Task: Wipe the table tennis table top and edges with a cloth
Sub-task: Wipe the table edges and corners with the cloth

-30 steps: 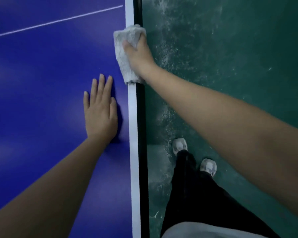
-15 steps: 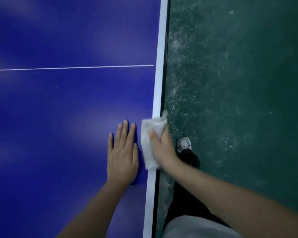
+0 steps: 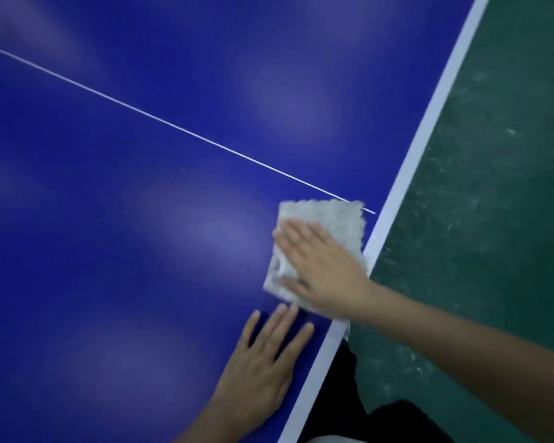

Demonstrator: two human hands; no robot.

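This looked like a table tennis hall or sports room. The worktop (image 3: 141,219) was a table tennis table, its deep blue top glossy with soft reflections of light, crossed by a thin white centre line (image 3: 186,131) and bordered by a broad white edge band (image 3: 422,132). Beside it lay a dark green sports floor (image 3: 493,219), scuffed and streaked with pale, dusty marks.
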